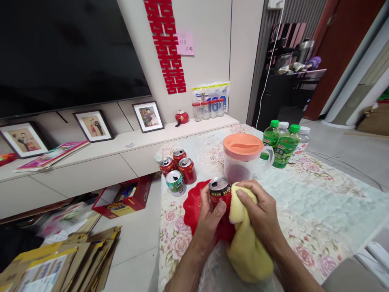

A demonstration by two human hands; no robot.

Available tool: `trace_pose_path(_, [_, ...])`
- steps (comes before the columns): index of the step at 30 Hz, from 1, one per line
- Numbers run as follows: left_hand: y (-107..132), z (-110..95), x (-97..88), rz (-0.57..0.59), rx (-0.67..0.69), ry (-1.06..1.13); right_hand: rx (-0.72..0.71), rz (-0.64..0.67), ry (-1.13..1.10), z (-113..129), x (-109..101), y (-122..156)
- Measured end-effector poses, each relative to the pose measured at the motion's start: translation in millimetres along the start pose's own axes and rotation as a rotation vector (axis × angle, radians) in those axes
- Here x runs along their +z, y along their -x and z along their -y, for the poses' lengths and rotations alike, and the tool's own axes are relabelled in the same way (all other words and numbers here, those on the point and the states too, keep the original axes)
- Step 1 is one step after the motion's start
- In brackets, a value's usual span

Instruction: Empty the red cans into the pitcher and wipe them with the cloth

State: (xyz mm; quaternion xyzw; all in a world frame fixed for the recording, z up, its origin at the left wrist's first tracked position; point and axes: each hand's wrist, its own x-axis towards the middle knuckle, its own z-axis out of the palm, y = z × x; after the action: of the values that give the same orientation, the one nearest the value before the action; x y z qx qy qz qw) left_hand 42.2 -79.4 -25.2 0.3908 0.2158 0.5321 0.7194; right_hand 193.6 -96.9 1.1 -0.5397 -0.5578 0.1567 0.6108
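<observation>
A red drink can (220, 191) with a silver top is gripped upright by my left hand (210, 213), thumb across its front. My right hand (261, 209) clutches a yellow cloth (251, 255) and presses it to the can's right side; the rest of the cloth hangs down toward the table. Beneath the can sits a red scalloped bowl (191, 211), partly hidden by my left hand and the can. Just left of the bowl stand several opened cans, among them a red one (187, 170) and a green-and-white one (176, 183).
Behind my hands stands a clear pitcher (240, 166) with an orange lid. Several bottles (285, 146) are grouped to its right on the flowered tablecloth (331, 202). Lidded glass jars (209, 110) line the cabinet. Flattened cardboard (82, 259) and a red box (133, 198) lie on the floor at left.
</observation>
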Motion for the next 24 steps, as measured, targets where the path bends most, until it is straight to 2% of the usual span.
trace_pose_path(3, [1,0,4.0,-0.005,-0.002,0.043,-0.006,-0.039,0.029,-1,4,2])
trace_pose_path(7, [0,-1,7.6,-0.067,-0.024,0.094,-0.293,-0.078,0.143,6,13,6])
trace_pose_path(9, [-1,-2,7.9,-0.102,-0.028,0.096,-0.418,-0.033,0.181,10,15,7])
trace_pose_path(13, [-5,-1,5.6,-0.109,-0.041,0.066,-0.525,0.060,0.196,15,13,4])
trace_pose_path(16, [-4,1,2.9,-0.070,-0.029,0.017,-0.509,0.027,0.195,14,9,3])
trace_pose_path(20, [-2,1,0.9,-0.066,-0.027,-0.076,-0.368,-0.041,0.188,10,5,2])
trace_pose_path(24, [-2,-1,0.9,-0.096,0.009,-0.181,-0.344,-0.023,0.179,10,3,2])
